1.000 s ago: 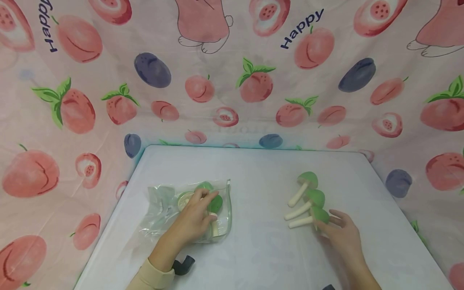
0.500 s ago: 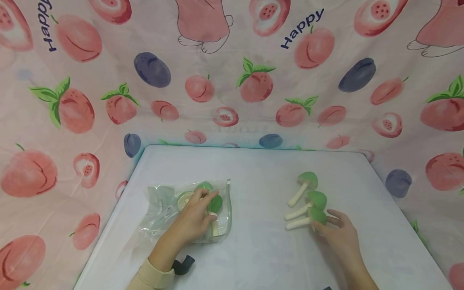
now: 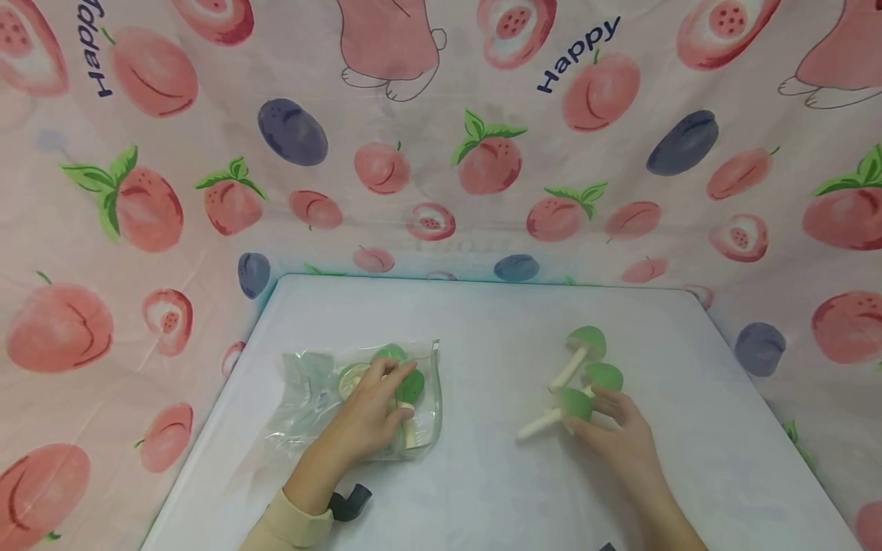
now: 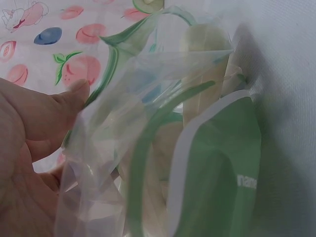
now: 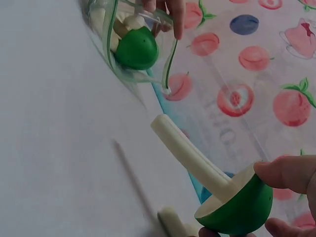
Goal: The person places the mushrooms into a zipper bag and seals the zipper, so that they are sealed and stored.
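Note:
My right hand (image 3: 623,436) grips a toy mushroom with a green cap and pale stem (image 3: 575,405) by its cap. In the right wrist view, the stem of this mushroom (image 5: 242,210) points toward the bag, raised off the table. Two similar mushrooms, a far one (image 3: 588,342) and a nearer one (image 3: 605,376), lie beside it; my fingers partly hide the nearer. On the left, my left hand (image 3: 375,413) holds the mouth of a clear zip bag (image 3: 310,383). Inside the bag are mushrooms, one green cap (image 5: 138,48) showing near the opening.
The white table (image 3: 482,474) ends at a back edge against a peach-print curtain (image 3: 441,153), which also hangs on both sides. A black curved piece (image 3: 351,503) sits by my left wrist.
My right hand has moved left with the mushroom, taking it away from the other two. The left hand and bag stay in place.

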A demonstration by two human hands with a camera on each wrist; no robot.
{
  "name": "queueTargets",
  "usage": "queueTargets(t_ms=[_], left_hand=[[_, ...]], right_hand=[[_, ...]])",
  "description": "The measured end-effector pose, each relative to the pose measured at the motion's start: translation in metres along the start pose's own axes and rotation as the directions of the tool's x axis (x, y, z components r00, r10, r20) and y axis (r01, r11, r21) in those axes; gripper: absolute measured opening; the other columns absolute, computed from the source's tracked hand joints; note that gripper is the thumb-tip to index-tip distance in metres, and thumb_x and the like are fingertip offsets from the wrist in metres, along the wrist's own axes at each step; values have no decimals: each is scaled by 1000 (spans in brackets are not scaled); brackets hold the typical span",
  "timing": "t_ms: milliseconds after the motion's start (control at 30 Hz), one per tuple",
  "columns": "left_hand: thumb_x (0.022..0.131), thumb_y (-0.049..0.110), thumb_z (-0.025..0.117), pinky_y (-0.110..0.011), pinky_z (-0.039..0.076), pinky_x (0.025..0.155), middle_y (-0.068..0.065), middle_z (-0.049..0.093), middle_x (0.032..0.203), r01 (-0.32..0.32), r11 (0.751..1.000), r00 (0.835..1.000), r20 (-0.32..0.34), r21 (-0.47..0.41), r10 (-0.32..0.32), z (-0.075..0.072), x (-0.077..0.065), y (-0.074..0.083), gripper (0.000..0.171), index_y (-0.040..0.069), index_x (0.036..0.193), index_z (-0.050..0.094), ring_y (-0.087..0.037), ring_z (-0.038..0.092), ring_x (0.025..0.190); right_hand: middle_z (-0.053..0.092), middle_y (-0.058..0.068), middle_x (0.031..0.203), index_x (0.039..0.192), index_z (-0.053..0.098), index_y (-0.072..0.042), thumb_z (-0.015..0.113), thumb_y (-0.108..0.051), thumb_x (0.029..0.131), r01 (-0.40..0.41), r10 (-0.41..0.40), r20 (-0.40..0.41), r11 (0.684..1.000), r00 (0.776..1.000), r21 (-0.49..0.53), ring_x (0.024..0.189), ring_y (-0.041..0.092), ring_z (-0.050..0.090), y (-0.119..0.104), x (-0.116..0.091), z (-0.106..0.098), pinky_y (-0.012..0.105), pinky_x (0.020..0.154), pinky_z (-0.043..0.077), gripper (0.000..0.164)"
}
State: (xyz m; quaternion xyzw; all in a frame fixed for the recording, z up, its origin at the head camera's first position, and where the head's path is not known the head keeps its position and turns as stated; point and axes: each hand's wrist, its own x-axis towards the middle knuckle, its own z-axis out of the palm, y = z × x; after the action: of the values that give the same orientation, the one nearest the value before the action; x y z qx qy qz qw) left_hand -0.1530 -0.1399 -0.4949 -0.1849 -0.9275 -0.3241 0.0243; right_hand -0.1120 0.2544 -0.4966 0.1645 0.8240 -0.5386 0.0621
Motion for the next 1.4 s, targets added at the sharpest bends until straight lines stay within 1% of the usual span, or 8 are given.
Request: queueTargets(t_ms=[233,400,500,700,833,1067,1200,1400], left_hand=[[92,12,85,-49,55,108,-7,52,146,0,1000,1000,-3,7,0,1,0,0,72,15,158,55,-27,58,129],[93,12,84,-49,54,109,-7,51,147,3,1000,1000,-1,10,-3,0,0,0,72,16,158,54,-26,58,130],[93,11,84,-49,54,110,-7,51,147,7,1000,1000,5,6,-7,0,0,0,73,16,159,53,-27,58,130],[93,12,84,-49,54,110,-8,51,147,13,1000,1000,13,7,-13,-1,0,2,73,16,159,53,-28,58,130],[93,12,84,-49,53,110,-8,51,147,14,1000,1000,12,4,-14,-2,0,3,73,15,159,53,-28,58,131],[92,13,84,-50,53,112,-9,51,148,14,1000,1000,13,4,-14,-2,0,3,73,15,158,54,-29,57,132],[92,13,85,-50,53,111,-10,52,148,13,1000,1000,11,12,-13,-2,0,2,73,15,158,54,-30,58,133],[92,13,85,-50,53,110,-10,52,148,18,1000,1000,13,10,-19,-2,0,2,73,15,158,54,-30,58,132]], right_hand=[[48,28,159,164,37,-9,86,-20,92,86,-92,70,993,993,76,122,30,70,-15,5,23,24,87,61,88],[50,28,157,160,43,-8,85,-13,92,131,-143,101,985,984,116,124,37,71,-25,9,41,27,87,63,80],[52,27,157,158,46,-9,86,-14,91,142,-158,123,981,980,132,124,38,71,-30,12,50,29,88,64,78],[55,20,157,156,49,-14,87,-15,90,153,-177,167,977,970,151,121,32,72,-38,17,68,31,88,64,77],[56,21,155,155,50,-13,87,-13,89,177,-207,188,970,960,167,120,32,73,-44,22,81,36,89,65,75],[60,17,152,152,55,-15,87,-12,87,174,-210,202,968,957,182,118,30,73,-54,29,103,38,89,65,73],[61,18,150,151,56,-14,87,-12,85,177,-213,201,967,956,185,117,31,74,-58,32,115,38,87,65,73],[63,21,147,149,58,-11,86,-6,84,187,-229,208,961,951,204,113,34,75,-63,34,129,37,83,66,71]])
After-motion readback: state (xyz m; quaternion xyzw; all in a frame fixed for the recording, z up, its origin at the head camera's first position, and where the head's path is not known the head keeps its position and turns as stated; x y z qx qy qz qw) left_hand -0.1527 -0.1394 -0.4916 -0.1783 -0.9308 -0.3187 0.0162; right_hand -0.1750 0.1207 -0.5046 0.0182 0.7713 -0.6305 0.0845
